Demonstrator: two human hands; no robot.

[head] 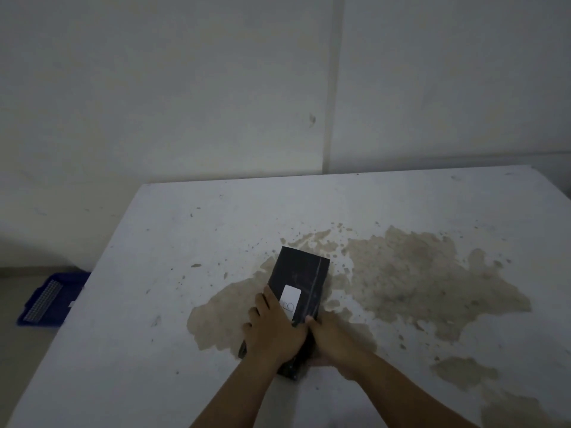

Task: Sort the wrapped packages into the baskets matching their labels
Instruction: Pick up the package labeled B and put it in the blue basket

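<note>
— Where's the package?
— Both grips clamp its near end: left hand [272, 329] on top, right hand [333, 338] at the side. The black package [298, 273] lies on the worktop [154, 273], long axis pointing away.
— And the basket?
— Blue basket [51, 299], far left, on the floor.

The scene is dim and flat, with a grey-green cast and no clear light source. The wall [185, 88] looks murky and grainy. Soft shadow gathers at the left beyond the surface [154, 242]. Fine detail is smeared throughout, and straight edges bow slightly near the frame's borders.
</note>
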